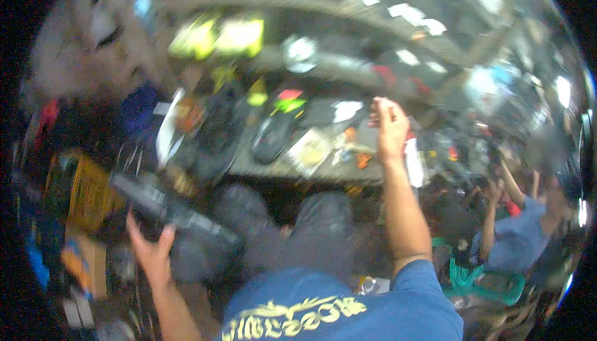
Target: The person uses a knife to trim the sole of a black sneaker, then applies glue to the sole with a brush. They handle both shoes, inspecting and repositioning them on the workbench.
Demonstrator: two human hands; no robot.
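Observation:
The picture is heavily blurred by motion. My left hand [151, 251] is low at the left, fingers spread, touching the underside of a long dark cylindrical part [171, 209] that slants down to the right. My right hand [390, 126] reaches out over the far edge of a cluttered workbench [298, 167], its fingers curled; whether it holds anything is unclear. Between my arms are my knees in dark trousers [323, 223] and my blue shirt [348, 307].
On the bench lie a dark oval object [272, 137], papers, small orange and red pieces and yellow-green items [217, 37] further back. A yellow crate [87, 195] stands at the left. Another person in a blue shirt [516, 238] works at the right.

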